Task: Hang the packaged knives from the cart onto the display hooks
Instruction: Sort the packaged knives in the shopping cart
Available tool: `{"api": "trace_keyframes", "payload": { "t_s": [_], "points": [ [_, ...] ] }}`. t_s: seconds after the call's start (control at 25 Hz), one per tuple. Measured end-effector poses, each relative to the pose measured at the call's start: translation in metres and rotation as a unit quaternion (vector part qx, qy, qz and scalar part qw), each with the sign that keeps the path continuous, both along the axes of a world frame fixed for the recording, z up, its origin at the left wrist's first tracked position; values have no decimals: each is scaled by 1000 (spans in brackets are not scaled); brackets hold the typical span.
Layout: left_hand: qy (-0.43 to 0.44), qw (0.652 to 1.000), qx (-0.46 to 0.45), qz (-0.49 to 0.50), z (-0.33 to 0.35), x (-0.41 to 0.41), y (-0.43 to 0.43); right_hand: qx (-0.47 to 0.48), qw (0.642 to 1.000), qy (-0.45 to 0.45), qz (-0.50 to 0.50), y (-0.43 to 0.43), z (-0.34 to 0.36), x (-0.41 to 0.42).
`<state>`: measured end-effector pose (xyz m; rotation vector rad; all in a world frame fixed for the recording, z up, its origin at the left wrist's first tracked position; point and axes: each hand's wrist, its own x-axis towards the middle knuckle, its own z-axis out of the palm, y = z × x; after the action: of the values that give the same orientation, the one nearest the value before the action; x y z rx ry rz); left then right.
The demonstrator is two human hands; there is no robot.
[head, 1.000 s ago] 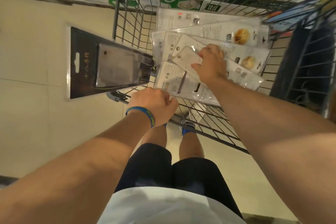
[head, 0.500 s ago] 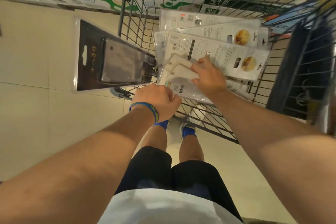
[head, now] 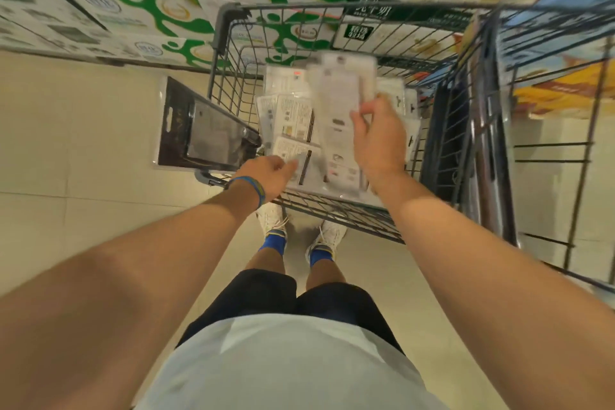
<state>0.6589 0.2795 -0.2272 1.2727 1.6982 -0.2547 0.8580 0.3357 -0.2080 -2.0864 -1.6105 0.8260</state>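
Looking straight down into a dark grey wire shopping cart [head: 229, 20]. Raised above the basket in the right hand [head: 379, 140]: a white card-backed knife pack [head: 339, 93], blurred, standing roughly upright, with thumb and fingers curled round its right edge. Below it, lying in the basket, an overlapping pile of white packaged knives [head: 286, 116] with small printed text. Held out over the beige tiled floor [head: 83, 143], just left of the cart, by the left hand [head: 266, 173]: a flat black knife package [head: 186, 130] with a clear window and a hanging slot at its far end. Fingers curled at its near end, exact grip hidden behind the hand. On that wrist, a blue band [head: 258, 188]. Beyond the cart, stacked green-and-white cartons [head: 159, 3]. At the bottom, dark shorts [head: 266, 296], blue socks [head: 273, 243] and white shoes [head: 329, 230].
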Motion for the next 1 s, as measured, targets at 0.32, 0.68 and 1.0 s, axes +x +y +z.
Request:
{"api": "trace_keyframes", "payload": {
  "t_s": [0.32,0.68,1.0],
  "points": [
    [-124,967,170,142,111,1,51,102,889,350,-275,17,127,-4],
    [-273,940,202,22,226,23,61,93,737,624,-243,44,269,-9],
    [-416,874,227,113,273,58,54,-20,713,691,-118,62,326,-3]
  ]
}}
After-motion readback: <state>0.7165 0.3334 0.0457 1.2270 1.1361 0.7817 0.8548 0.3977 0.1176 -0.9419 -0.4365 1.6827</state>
